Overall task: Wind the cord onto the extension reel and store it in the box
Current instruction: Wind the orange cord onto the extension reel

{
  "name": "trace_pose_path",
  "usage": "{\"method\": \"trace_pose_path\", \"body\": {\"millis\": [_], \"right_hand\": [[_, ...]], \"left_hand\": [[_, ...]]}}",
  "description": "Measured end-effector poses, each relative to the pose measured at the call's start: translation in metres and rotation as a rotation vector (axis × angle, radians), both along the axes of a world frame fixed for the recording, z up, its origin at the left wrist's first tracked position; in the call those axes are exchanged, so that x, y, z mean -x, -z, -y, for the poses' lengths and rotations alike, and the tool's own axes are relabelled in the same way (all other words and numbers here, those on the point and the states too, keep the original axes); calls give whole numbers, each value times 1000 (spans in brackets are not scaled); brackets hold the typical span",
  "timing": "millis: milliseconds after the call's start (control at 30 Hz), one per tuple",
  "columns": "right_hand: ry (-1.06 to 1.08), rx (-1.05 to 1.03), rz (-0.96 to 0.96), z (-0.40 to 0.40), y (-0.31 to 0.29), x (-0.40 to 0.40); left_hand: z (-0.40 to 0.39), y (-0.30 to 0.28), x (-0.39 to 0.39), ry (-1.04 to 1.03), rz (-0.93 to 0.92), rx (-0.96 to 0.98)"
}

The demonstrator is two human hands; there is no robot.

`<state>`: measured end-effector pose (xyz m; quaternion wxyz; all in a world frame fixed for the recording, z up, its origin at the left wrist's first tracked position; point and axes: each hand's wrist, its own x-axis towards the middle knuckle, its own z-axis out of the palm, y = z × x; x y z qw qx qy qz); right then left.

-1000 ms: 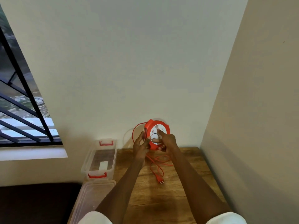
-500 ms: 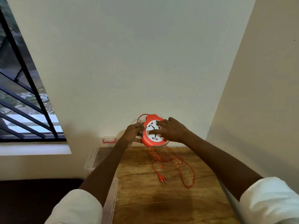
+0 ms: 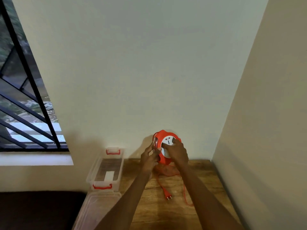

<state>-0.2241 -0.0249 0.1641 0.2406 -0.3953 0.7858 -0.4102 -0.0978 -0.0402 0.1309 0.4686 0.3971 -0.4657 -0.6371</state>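
Both hands hold the round orange plastic extension reel (image 3: 163,147) on edge above the far wooden surface (image 3: 166,213), white socket face toward the camera: left hand (image 3: 149,157) grasps its rim, right hand (image 3: 177,152) covers the face. Thin orange cord (image 3: 184,188) trails nearward; clear plastic box (image 3: 106,168) sits left.

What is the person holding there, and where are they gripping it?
The orange extension reel: left hand grips its left rim, right hand presses on its white socket face.

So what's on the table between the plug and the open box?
Bare wood in the head view: nothing lies between the plug and the box, only the left forearm crossing above it.
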Motion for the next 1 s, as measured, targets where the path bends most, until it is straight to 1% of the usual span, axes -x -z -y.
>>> {"method": "trace_pose_path", "body": {"millis": [33,67,200,233,300,333,367,400,467,533,600,700,800,900,933,1000], "right_hand": [[42,12,149,1,3,0],[73,15,247,1,4,0],[104,5,351,-2,8,9],[109,24,401,-3,7,12],[103,63,456,-4,2,19],[85,69,408,-4,-2,24],[61,56,312,-4,-5,30],[41,34,208,-4,-8,34],[6,16,79,-5,-13,42],[-41,31,43,-5,-19,46],[-73,48,24,-6,-24,49],[-48,74,-29,-9,-28,52],[-7,91,-59,-10,-29,55],[51,100,-78,-11,-29,59],[68,103,-92,-12,-29,60],[82,94,-150,-15,-28,65]], "left_hand": [[-4,3,3,-8,22,31],[-7,6,5,-9,42,61],[-12,4,5,66,57,90],[-12,1,3,45,81,115],[-7,-5,0,-136,225,164],[-2,-5,-3,-218,283,182],[3,-5,-6,-254,311,198],[8,-6,-9,-222,332,188],[17,-5,-9,-31,342,48],[23,-2,-7,134,341,-123],[21,2,-7,207,319,-230],[15,11,-10,328,297,-241],[10,14,-9,448,213,-231],[6,10,-4,381,148,-198],[6,9,-4,315,136,-177],[8,8,-6,117,79,-136]]}}
